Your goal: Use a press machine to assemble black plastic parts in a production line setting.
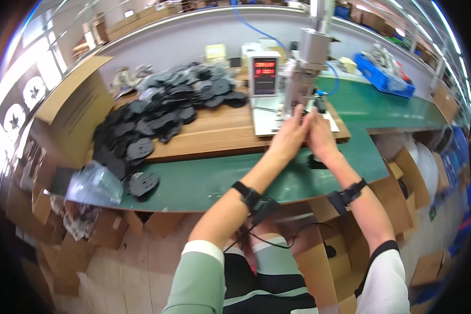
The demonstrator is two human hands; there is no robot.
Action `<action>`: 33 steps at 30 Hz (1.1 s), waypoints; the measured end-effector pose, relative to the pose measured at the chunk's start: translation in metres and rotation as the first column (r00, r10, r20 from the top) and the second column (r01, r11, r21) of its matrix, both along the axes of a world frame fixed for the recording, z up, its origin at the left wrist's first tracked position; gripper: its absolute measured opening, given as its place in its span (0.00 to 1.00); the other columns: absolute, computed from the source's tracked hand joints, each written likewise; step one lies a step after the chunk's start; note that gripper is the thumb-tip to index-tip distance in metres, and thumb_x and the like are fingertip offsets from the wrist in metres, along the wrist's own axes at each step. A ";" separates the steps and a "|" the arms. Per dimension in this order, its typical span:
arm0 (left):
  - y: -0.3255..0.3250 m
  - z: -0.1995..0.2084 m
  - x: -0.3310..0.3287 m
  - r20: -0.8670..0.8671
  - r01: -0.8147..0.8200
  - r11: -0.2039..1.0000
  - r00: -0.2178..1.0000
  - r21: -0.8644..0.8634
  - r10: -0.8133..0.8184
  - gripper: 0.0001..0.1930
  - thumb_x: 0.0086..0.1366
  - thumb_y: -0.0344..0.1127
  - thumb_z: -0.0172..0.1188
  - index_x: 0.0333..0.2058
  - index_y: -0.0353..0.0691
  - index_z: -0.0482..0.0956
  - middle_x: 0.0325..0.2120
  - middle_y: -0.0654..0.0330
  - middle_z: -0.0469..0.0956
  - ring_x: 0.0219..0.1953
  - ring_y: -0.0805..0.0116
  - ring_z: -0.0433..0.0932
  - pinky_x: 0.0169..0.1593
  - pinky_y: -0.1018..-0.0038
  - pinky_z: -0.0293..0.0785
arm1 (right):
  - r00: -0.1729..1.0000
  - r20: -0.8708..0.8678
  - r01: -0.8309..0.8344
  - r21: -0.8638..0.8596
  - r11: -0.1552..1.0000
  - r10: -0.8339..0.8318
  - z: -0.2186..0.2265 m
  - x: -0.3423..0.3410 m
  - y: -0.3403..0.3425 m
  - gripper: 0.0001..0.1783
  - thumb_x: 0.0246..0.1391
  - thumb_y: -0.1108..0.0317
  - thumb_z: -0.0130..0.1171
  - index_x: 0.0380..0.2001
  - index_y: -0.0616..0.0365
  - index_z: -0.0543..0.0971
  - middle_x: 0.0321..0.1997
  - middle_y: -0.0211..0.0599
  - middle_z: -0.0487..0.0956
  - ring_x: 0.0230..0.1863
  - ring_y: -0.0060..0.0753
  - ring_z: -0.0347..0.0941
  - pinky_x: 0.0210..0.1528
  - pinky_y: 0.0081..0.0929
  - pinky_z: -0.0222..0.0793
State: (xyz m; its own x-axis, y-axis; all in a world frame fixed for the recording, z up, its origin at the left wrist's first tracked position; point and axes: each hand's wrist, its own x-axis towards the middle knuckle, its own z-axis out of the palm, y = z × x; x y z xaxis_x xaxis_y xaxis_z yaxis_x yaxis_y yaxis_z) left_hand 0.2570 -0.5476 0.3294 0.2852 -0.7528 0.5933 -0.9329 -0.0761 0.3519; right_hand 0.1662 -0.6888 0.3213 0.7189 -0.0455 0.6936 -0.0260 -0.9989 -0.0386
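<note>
Both my hands meet beneath the metal head of a bench press machine (301, 83), over its white base plate (265, 123). My left hand (290, 137) reaches in with fingers closed together at the press. Close against it, my right hand (321, 135) also has its fingers pressed together. What lies between the fingertips is hidden; a little black shows there. Below my right wrist a flat black piece (315, 162) rests on the green table mat (220, 180). To the left, a pile of black disc-shaped plastic parts (162, 112) covers much of the wooden board (193, 137).
A counter box (264, 76) with red digits stands left of the press. An open carton (73, 110) and a clear plastic bag (95, 183) sit at the left. A blue basket (384, 78) is at the back right. Cartons (350, 246) stand under the table.
</note>
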 end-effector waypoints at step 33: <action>0.419 -0.013 -0.003 -0.297 -0.601 0.798 0.756 0.038 0.583 0.12 0.66 0.18 0.61 0.42 0.35 0.66 0.50 0.48 0.85 0.50 0.47 0.81 0.62 0.61 0.73 | 0.990 -0.130 -0.053 0.047 0.997 0.059 0.028 -0.004 0.002 0.23 0.40 0.81 0.70 0.42 0.55 0.78 0.45 0.37 0.79 0.52 0.48 0.76 0.56 0.45 0.69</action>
